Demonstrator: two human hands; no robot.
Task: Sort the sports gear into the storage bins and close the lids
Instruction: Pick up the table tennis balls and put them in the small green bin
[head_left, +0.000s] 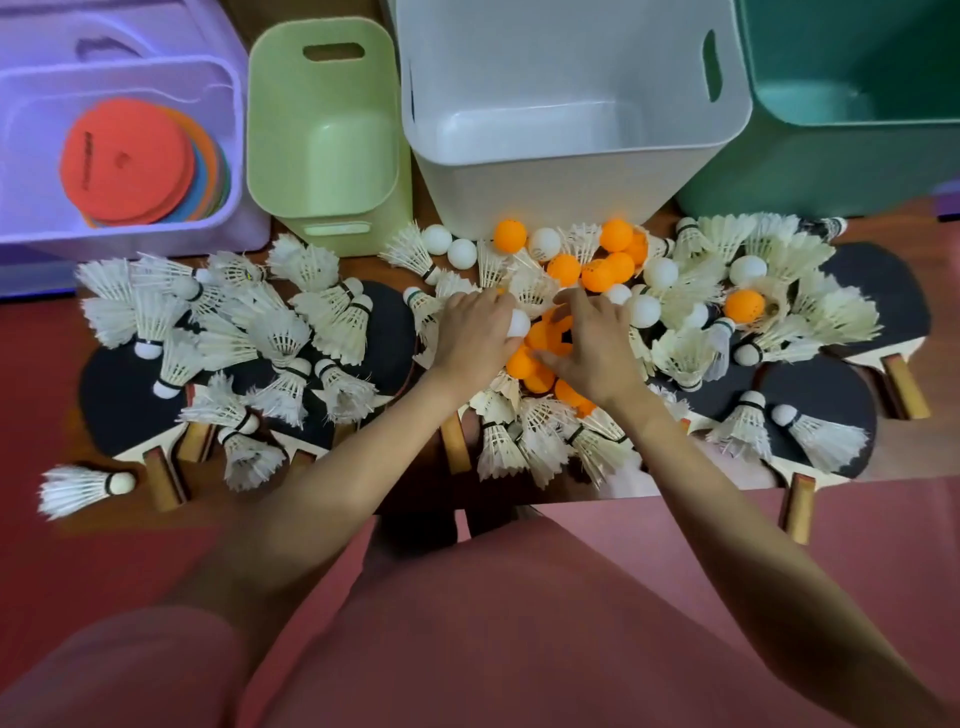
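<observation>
The fingers of the left hand (475, 332) are curled over a white ball (518, 323), which is held against the palm, while the fingers of the right hand (592, 347) are spread and bent down onto a cluster of orange balls (545, 343) gathered between the two hands; whether any ball is actually gripped by the right hand cannot be told. More orange and white balls are seen just beyond the hands, near the foot of the white bin (571, 119). White feather shuttlecocks (291, 332) are scattered across the whole bench (431, 218), many lying on black table-tennis paddles (119, 395) whose wooden handles point toward the person. Behind the pile four open bins are lined up: a purple bin (31, 156) in which a stack of flat coloured discs (130, 161) is kept, a light green bin (322, 119), the white bin, and a dark green bin (852, 104) at the far right. Pink clothing is seen at the bottom.
</observation>
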